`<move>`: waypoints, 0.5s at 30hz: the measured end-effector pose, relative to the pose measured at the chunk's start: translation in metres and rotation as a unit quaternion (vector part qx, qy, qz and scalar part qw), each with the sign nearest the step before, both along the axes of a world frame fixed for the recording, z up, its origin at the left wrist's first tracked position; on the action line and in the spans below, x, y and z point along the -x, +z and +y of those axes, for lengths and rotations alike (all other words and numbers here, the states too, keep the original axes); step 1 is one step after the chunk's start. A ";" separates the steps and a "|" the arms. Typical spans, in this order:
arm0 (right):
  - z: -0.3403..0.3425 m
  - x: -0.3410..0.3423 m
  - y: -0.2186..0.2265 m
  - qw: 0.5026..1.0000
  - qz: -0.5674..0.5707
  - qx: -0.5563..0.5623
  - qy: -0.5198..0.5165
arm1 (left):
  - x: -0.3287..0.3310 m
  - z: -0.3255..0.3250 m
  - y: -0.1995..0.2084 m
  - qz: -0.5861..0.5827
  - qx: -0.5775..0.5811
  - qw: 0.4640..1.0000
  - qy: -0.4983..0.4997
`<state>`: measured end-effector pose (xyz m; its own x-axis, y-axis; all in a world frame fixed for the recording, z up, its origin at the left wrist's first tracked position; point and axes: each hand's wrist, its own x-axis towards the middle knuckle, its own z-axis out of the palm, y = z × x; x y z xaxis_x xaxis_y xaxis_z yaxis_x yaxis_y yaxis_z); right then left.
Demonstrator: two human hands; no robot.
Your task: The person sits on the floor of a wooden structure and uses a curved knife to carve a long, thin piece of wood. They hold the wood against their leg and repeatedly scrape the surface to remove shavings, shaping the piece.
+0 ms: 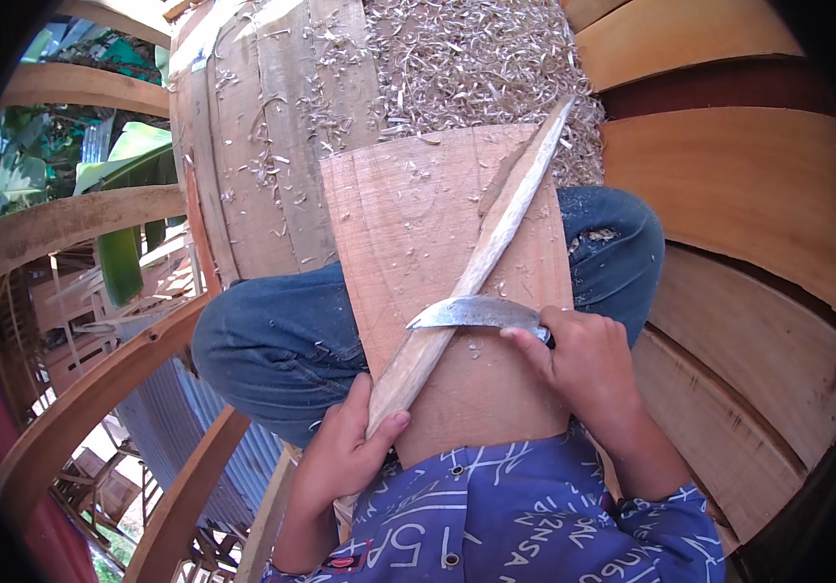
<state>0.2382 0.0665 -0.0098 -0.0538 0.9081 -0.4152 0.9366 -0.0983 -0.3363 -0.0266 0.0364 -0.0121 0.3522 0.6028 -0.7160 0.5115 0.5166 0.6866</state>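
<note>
A long, pointed piece of wood (481,257) lies slantwise over a flat wooden board (379,214) on my lap, its sharp tip at the upper right. My left hand (348,447) is closed around its thick near end, thumb along the top. In my right hand (588,364) is a knife with a curved metal blade (481,311); most of its handle is hidden by my fingers. The blade lies across the middle of the wood, its tip just past the left edge. Small shavings dot the board.
Wood shavings (476,68) heap beyond the board, and more lie on the plank floor (282,165). A slatted plank wall (729,194) stands close on my right. To the left runs a wooden railing (87,219), with leaves and corrugated sheets (185,437) outside it.
</note>
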 end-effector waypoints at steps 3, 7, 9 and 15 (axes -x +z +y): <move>0.002 0.001 0.002 1.000 -0.010 -0.001 -0.003 | 0.000 0.000 0.000 -0.002 -0.005 1.000 0.001; 0.001 0.002 0.003 1.000 -0.015 -0.014 -0.009 | 0.001 -0.002 -0.002 0.003 -0.008 1.000 -0.002; 0.000 0.003 0.003 0.999 -0.030 -0.014 -0.005 | 0.001 -0.002 -0.003 0.004 -0.008 1.000 -0.003; 0.002 0.000 0.004 0.999 -0.045 -0.009 -0.017 | 0.002 -0.003 -0.003 0.005 -0.007 1.000 0.002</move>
<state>0.2385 0.0681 -0.0060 0.0146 0.9163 -0.4003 0.9596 -0.1254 -0.2520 -0.0283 0.0338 -0.0153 0.3424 0.6143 -0.7109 0.5158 0.5095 0.6887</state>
